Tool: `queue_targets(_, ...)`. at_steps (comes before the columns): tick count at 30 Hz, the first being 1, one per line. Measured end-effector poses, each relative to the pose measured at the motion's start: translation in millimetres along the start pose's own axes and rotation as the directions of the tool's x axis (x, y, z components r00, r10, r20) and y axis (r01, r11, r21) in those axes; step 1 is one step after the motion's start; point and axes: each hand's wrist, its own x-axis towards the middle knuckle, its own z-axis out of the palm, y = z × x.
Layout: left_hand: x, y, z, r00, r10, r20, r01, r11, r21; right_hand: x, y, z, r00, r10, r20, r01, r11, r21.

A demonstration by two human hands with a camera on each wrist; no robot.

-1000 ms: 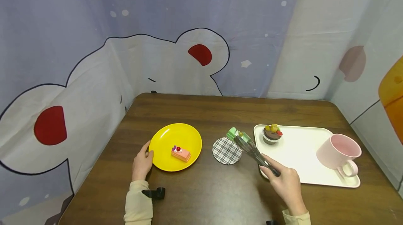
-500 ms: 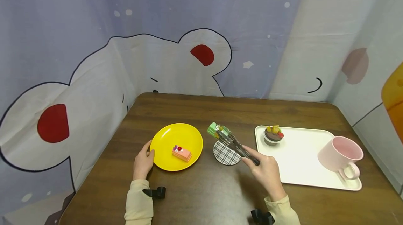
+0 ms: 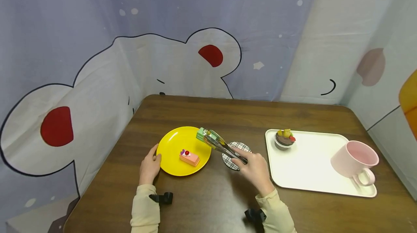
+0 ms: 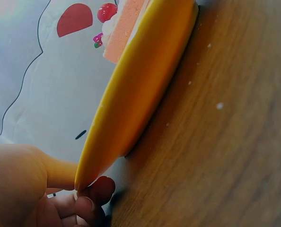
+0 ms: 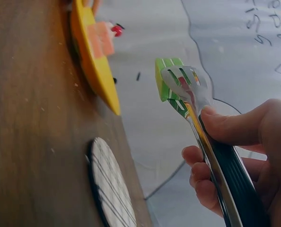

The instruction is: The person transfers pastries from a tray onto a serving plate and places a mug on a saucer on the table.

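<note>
As left hand (image 3: pixel 150 166) pinches one plate (image 3: pixel 169 149), right hand (image 3: pixel 256 170) grips tongs (image 3: pixel 224 147), one cake (image 3: pixel 201 134) clamped

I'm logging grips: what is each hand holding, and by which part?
Left hand: yellow plate, by its left rim. Right hand: tongs, by the dark handles; their slotted tips clamp a green cake slice.

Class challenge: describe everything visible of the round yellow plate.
The round, glossy yellow plate, seemingly plastic, has a raised edge and sits face up on the brown wood-look table. A pink, block-shaped toy-like cake rests on it. In the head view, the person's left hand pinches its left edge.
</note>
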Motion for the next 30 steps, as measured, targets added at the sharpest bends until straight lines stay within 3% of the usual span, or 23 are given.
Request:
queue_targets(6,-0.8,0.0,0.0,1.0,0.011,-0.002,-0.011,1.0,0.002,6.3,-7.2,19.8,0.995,0.036,0.095,-0.034,0.999,-0.022)
queue_targets(13,-0.8,-0.3,-0.6,1.0,0.008,-0.007,-0.008,1.0,-0.003,13.1,-18.5,34.5,0.994,0.013,0.113,-0.011,1.0,-0.015)
queue_targets(30,-1.8,0.0,-2.0,1.0,0.022,-0.011,-0.022,1.0,0.011,12.2,-19.6,46.3,0.976,0.061,0.207,-0.046,0.996,-0.078)
